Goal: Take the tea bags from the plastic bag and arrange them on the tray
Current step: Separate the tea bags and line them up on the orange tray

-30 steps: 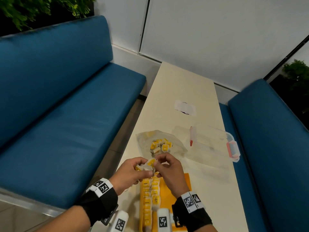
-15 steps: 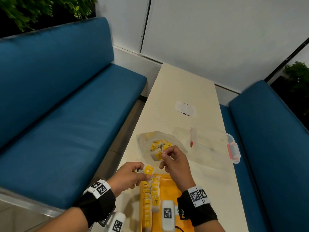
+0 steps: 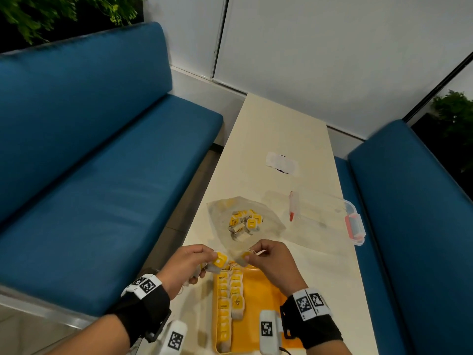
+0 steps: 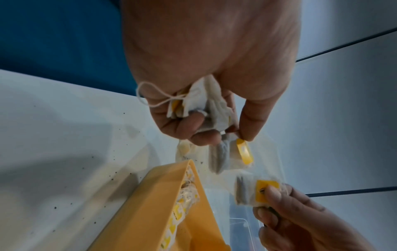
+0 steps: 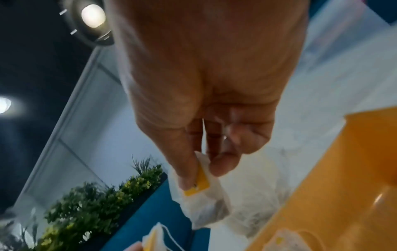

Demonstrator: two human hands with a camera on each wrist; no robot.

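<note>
above the near end of the table (image 3: 258,139), the left hand (image 3: 185,267) clutches a bunch of tea bags (image 4: 206,105), one dangling from its fingertips. just right, the right hand (image 3: 272,262) pinches a single tea bag (image 4: 255,191) over the yellow tray (image 3: 258,329), where two rows lie. beyond, the plastic bag (image 3: 268,226) holds more.

It looked like a café or canteen booth: two blue padded benches (image 3: 107,160) faced across a narrow cream table (image 3: 279,129), with white wall panels (image 3: 320,52) and planter greenery (image 3: 51,14) behind.
</note>
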